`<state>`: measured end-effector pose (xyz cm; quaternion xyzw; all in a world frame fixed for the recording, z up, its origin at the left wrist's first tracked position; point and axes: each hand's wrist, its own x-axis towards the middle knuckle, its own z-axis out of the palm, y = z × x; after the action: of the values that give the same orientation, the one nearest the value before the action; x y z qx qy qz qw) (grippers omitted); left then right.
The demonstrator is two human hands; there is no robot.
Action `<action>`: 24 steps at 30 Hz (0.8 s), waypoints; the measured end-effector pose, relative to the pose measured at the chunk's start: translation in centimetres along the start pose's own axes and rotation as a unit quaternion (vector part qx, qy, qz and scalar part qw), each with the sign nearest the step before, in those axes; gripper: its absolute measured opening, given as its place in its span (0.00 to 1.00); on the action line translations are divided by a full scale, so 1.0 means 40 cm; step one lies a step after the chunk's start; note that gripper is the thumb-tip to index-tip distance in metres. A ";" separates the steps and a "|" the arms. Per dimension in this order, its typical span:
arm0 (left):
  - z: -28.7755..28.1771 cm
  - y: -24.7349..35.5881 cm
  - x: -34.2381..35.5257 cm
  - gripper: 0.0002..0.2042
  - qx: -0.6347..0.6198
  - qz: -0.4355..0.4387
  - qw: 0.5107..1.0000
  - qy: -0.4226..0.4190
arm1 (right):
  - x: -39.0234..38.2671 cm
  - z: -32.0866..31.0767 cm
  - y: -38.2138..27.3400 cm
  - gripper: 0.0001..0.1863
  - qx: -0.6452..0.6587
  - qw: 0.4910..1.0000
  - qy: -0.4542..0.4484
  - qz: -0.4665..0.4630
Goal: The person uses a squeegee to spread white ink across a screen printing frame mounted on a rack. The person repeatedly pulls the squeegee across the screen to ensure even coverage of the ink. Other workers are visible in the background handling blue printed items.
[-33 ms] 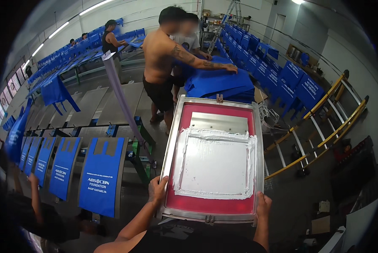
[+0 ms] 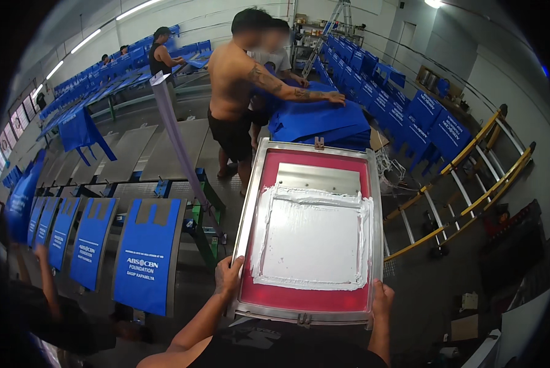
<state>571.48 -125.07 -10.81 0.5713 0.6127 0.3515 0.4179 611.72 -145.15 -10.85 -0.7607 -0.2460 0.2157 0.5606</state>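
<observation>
A silk-screen frame (image 2: 378, 233) with metal sides and pink-red mesh is held in front of my body. White ink (image 2: 312, 245) lies in a rough rectangle on the mesh, thick along its borders. A flat metal squeegee (image 2: 318, 178) rests inside at the far end, its near edge in the ink. My left hand (image 2: 228, 276) is closed around the frame's near left edge. On the opposite side my right hand (image 2: 382, 297) grips the near right edge, its fingertips partly hidden.
Blue printed bags (image 2: 145, 257) lie on boards to the left. Beyond the frame, a person (image 2: 232, 86) reaches over a stack of blue bags (image 2: 318, 122). A yellow ladder (image 2: 465, 184) leans at right, and a pale post (image 2: 180, 135) rises at left. Another person's hand (image 2: 41, 250) is at far left.
The other person's hand at the far left has shifted slightly up and left. My hands and the screen frame stay in place.
</observation>
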 end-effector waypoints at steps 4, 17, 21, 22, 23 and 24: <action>-0.048 -0.028 -0.013 0.23 -0.019 0.000 1.000 0.001 | -0.046 0.032 -0.028 0.24 -0.019 1.000 0.008 -0.009; -0.199 -0.155 -0.080 0.23 -0.017 -0.021 1.000 -0.016 | -0.243 0.093 -0.053 0.25 -0.039 0.999 0.009 -0.024; -0.204 -0.199 -0.089 0.23 -0.025 -0.024 0.999 -0.026 | -0.288 0.076 -0.057 0.26 -0.056 0.998 0.015 -0.020; -0.207 -0.191 -0.095 0.24 -0.023 -0.030 0.999 -0.033 | -0.301 0.072 -0.071 0.25 -0.066 0.998 0.020 -0.017; -0.212 -0.183 -0.101 0.24 -0.018 -0.034 0.999 -0.035 | -0.314 0.074 -0.084 0.25 -0.072 0.997 0.022 -0.013; -0.215 -0.175 -0.107 0.24 -0.016 -0.034 0.999 -0.036 | -0.321 0.072 -0.091 0.25 -0.077 0.997 0.024 -0.010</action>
<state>560.78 -129.62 -13.22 0.5557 0.6107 0.3257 0.4606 599.38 -150.00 -7.49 -0.8043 -0.2559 0.1723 0.5079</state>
